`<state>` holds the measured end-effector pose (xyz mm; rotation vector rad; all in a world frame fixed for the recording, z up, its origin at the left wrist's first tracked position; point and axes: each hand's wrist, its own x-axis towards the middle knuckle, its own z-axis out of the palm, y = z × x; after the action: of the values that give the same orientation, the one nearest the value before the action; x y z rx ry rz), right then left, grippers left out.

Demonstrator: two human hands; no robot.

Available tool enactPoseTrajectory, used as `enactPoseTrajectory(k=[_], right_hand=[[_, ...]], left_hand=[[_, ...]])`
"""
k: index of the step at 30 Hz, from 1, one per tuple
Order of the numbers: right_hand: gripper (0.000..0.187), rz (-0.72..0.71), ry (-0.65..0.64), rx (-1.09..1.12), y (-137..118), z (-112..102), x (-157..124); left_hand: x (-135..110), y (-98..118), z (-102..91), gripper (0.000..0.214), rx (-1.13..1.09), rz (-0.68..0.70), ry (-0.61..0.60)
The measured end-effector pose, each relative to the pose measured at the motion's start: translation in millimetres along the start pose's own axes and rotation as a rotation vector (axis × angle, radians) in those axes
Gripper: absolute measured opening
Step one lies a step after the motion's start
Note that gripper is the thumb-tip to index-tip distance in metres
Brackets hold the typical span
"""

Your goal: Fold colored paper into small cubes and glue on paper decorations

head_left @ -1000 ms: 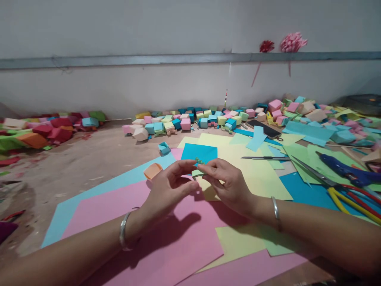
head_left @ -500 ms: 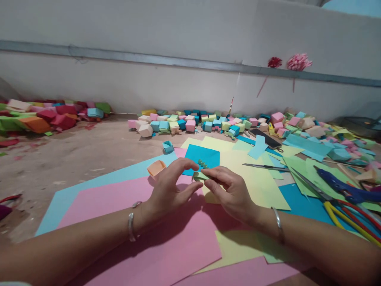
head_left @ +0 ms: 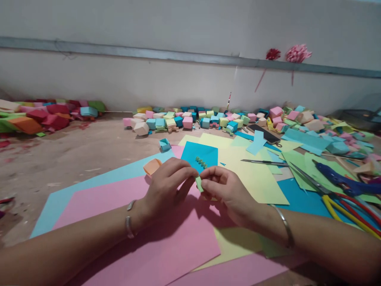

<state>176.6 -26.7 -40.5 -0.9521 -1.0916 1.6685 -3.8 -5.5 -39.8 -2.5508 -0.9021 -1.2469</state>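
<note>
Both my hands meet over the coloured sheets, pinching a small folded green paper strip [head_left: 199,183] between them. My left hand [head_left: 166,186] has its fingers curled, thumb and forefinger closed on the strip's left end. My right hand [head_left: 226,190] is curled too and grips the strip's right side. A crimped zigzag end of the green strip [head_left: 201,162] sticks up above the fingers, in front of a blue square sheet [head_left: 200,155]. A large pink sheet [head_left: 127,222] lies under both wrists.
An orange paper cup shape [head_left: 152,166] and a small blue box [head_left: 164,144] lie left of my hands. Rows of folded paper boxes [head_left: 184,119] line the wall. Scissors [head_left: 336,192], a blue glue gun [head_left: 339,178], a craft knife [head_left: 262,161] and a phone [head_left: 264,134] lie right.
My hands have drawn closer together and the left fingers have closed onto the green strip. The strip has turned more upright. The view has shifted slightly.
</note>
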Motion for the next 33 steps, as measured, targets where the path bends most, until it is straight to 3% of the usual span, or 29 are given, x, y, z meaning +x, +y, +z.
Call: enactPoseTrajectory(k=[21, 28, 33], right_hand=[[0.022, -0.027, -0.078, -0.008, 1, -4, 2], [0.010, -0.211, -0.046, -0.240, 5, -7, 3], [0.007, -0.263, 0.013, -0.270, 7, -5, 4]], left_hand=[[-1, 9, -8.0, 0.012, -0.106, 0.019, -0.025], [-3, 13, -7.5, 0.008, -0.140, -0.075, -0.024], [-2, 13, -3.6, 0.010, -0.256, -0.127, -0.024]])
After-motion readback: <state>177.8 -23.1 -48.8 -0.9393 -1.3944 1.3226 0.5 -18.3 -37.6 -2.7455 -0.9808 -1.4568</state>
